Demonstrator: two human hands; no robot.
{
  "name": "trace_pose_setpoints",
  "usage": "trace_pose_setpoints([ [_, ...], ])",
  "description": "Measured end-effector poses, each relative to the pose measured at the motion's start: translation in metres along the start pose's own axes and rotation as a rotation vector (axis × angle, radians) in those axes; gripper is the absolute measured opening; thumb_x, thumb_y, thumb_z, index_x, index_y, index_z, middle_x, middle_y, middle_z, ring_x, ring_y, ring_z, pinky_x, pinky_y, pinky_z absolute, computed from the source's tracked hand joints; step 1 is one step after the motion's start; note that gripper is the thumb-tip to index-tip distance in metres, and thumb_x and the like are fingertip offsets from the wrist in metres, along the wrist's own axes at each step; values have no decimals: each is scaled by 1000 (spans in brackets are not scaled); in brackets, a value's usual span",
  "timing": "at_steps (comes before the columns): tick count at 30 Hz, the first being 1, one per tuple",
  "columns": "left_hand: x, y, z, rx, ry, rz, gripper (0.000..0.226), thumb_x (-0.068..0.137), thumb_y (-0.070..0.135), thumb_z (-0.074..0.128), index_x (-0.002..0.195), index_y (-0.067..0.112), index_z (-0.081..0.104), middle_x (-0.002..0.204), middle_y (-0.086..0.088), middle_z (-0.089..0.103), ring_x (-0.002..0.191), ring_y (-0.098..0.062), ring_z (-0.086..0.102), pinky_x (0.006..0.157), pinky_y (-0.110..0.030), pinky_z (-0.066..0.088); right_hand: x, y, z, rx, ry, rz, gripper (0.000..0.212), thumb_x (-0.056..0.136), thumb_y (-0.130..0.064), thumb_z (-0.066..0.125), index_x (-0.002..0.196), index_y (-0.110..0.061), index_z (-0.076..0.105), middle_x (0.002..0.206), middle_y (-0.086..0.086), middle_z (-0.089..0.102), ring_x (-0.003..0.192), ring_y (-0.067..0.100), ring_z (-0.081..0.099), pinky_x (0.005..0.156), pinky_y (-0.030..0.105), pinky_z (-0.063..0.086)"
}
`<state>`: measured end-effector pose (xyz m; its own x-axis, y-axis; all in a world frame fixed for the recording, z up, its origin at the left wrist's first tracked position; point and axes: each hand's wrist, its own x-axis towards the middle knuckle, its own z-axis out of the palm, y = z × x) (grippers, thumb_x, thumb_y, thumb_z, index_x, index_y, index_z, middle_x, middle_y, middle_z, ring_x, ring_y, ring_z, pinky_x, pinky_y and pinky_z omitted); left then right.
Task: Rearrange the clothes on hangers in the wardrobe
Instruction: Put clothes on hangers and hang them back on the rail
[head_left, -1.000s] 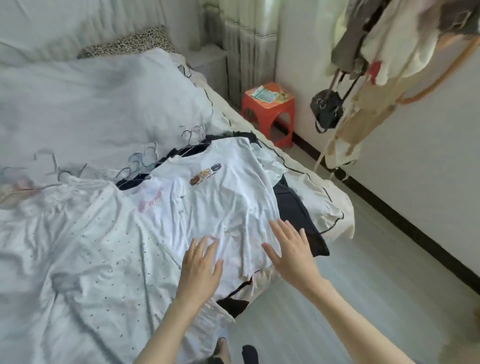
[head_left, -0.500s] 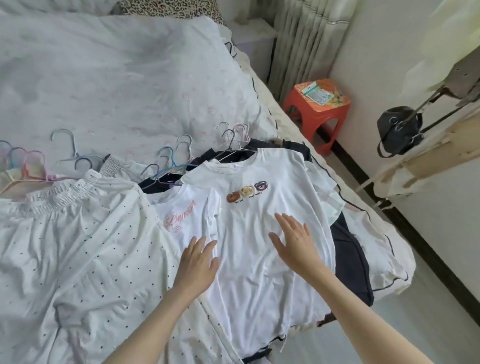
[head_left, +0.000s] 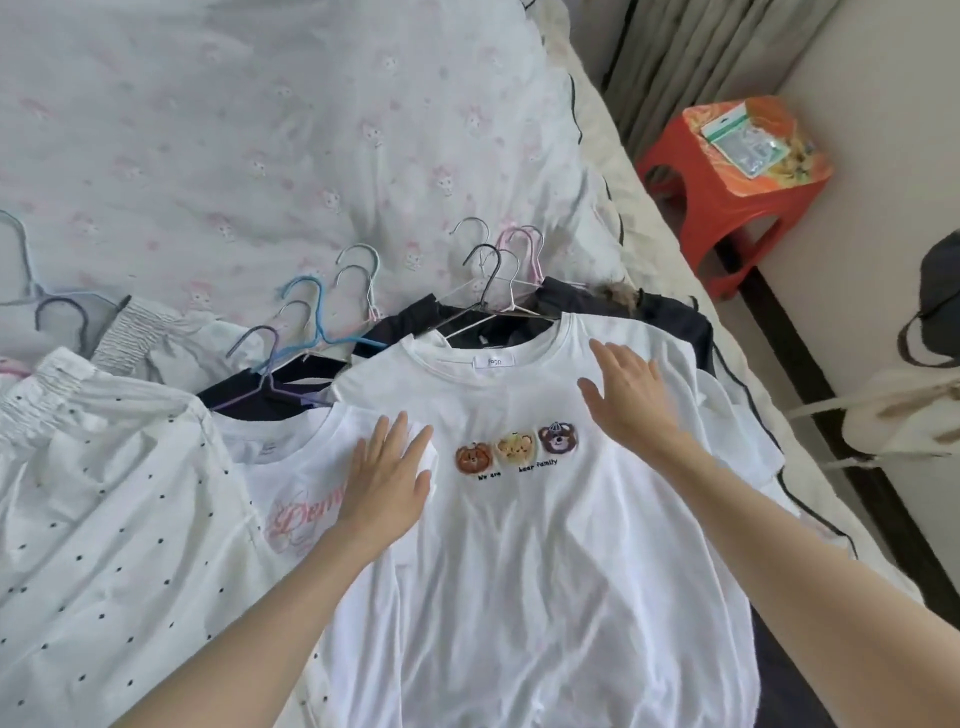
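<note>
White hangered shirts (head_left: 519, 545) flat on bed (head_left: 260, 130)

This is a bedroom in someone's home. A bed (head_left: 587, 171) fills most of the room, spread with a pale quilt (head_left: 270, 135) printed with small pink cartoon figures. Clothes on wire and plastic hangers (head_left: 498, 275) lie across it. Grey curtains (head_left: 691, 67) hang in the corner, and a red plastic stool (head_left: 727, 192) stands by the plain wall with its dark skirting board (head_left: 810, 374).
</note>
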<state>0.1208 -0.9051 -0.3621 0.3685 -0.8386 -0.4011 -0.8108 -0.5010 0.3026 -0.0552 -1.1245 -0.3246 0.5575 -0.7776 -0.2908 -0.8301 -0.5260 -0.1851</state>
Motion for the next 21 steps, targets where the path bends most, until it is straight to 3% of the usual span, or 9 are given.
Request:
trace_pose_setpoints([
  [3,40,-9,4,50,-9,-42,57,95,30,41,147,22,21,156,-11,6,143,-32,3,113,-50,8,46,2,5,-42,-21,-5,58,98,-33,37,148,-16,14,154,8,19,143,24,11,115,47,7],
  [5,54,-14,10,114,-40,-50,59,88,38,38,144,20,32,152,-15,23,138,-38,23,106,-56,24,69,4,9,-103,-55,-15,58,99,-34,35,149,-17,11,155,7,17,144,23,7,115,46,1],
  [7,59,-21,15,144,-57,-46,61,80,42,35,136,19,43,141,-17,43,124,-40,46,92,-59,40,86,5,13,-154,-65,-30,53,99,-31,35,147,-14,20,147,10,31,140,26,19,115,46,0],
  [10,58,-25,16,166,-94,-37,59,79,44,35,131,21,50,136,-14,50,118,-37,53,89,-57,44,98,3,18,-227,14,-66,38,97,-30,42,129,-10,45,122,14,48,116,33,44,110,43,19],
  [13,59,-27,13,124,-109,-29,66,81,49,24,139,24,42,147,-10,36,131,-35,39,102,-55,32,101,-2,19,-230,19,-84,34,95,-31,45,121,-9,48,117,12,47,109,32,43,92,40,32],
  [17,60,-25,9,114,-125,-17,85,67,58,-6,148,34,7,157,1,-5,144,-23,-1,114,-44,3,108,2,18,-263,38,-70,30,97,-29,41,119,-11,51,119,11,45,111,31,40,90,40,32],
  [19,61,-27,6,117,-150,-25,75,76,58,-2,147,35,2,157,3,-9,144,-21,-5,114,-42,0,112,1,16,-226,-5,-68,28,99,-25,37,119,-8,49,117,12,48,110,32,42,87,40,35],
  [21,59,-28,3,131,-189,-21,57,94,47,18,147,34,0,156,3,-11,144,-20,-6,115,-40,-1,112,0,14,-187,-34,-62,27,98,-24,37,116,-7,48,115,13,50,109,32,44,84,40,36],
])
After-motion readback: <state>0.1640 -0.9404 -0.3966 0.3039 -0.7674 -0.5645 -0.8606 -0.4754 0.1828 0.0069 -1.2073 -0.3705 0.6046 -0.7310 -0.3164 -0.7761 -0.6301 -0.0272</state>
